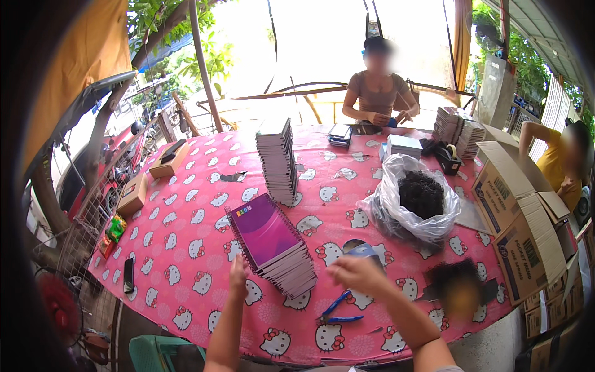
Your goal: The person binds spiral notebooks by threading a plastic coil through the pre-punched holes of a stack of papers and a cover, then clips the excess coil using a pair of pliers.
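A stack of spiral-bound notebooks (263, 229) with a purple cover on top leans slightly on the pink patterned tablecloth in front of me. My left hand (237, 273) is upright at the stack's near left side, fingers stretched and nothing visible in them; whether it touches the stack I cannot tell. To the right of the stack my right hand (356, 273) hovers with loosely bent fingers and nothing visible in them. Just below it lie blue-handled pliers (339, 311). Partly behind that hand is a blue-grey object (364, 251) whose kind I cannot make out.
Behind stands a taller notebook stack (277, 161). A clear plastic bag (412, 204) holds black coils. Cardboard boxes (520, 217) line the right edge; a phone (129, 275) lies left. One person (379, 93) sits across the table, another (555, 158) is at right.
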Demonstrator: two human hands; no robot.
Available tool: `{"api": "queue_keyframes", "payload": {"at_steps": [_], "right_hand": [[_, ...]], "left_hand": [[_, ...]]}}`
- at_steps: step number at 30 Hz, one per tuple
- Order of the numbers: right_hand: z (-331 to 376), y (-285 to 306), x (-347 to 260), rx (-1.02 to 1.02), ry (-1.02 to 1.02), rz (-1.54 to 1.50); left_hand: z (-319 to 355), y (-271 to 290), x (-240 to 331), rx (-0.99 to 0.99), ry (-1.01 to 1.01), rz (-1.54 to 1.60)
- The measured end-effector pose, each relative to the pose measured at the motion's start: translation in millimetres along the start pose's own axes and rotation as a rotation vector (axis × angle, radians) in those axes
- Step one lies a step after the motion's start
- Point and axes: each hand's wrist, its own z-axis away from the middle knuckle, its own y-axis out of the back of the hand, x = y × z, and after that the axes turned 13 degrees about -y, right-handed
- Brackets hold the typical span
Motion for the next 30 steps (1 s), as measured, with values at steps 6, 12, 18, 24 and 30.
{"api": "queue_keyframes", "payload": {"at_steps": [6,12,18,24,30], "right_hand": [[-52,-131,74,0.016,-0.269,-0.457],[-102,-175,73,0.201,-0.259,-0.701],[-150,-118,70,0.046,-0.052,-0.995],[-184,-68,47,-0.287,-0.020,-0.763],[-202,-47,45,-0.265,0.112,-0.504]], "left_hand": [[-69,-6,-28,-0.421,0.114,0.192],[-33,-1,7,-0.420,0.087,-0.327],[2,32,21,-0.498,0.310,0.011],[93,17,11,-0.648,0.359,-0.185],[112,-36,46,-0.513,0.482,-0.458]]}}
